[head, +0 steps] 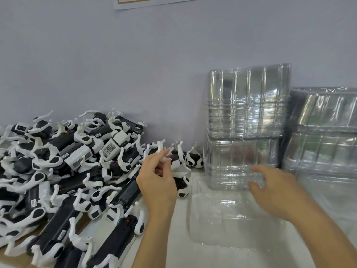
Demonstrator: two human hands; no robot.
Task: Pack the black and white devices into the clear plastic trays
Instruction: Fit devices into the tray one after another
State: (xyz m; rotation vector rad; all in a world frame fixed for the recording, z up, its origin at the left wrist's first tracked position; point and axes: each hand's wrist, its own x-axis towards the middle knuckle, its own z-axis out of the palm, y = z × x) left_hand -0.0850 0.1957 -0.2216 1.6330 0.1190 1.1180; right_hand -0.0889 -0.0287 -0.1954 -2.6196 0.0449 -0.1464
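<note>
Pale wall behind, white table (173, 248) below, and the job looks barely started: a huge heap of devices (63, 176) on the left, none packed that I can see. One clear tray (231, 215) lies flat and empty up front, stacks of trays (245, 122) waiting by the wall. Left hand (157, 178) pinches something small and white at the heap's edge; right hand (274, 188) hovers over the tray, fingers loosely spread, holding nothing

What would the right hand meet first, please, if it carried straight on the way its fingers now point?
Most likely the stack of clear trays: the right hand points up and left at its lower front wall, fingers close to it. Whether they already touch is unclear.
</note>
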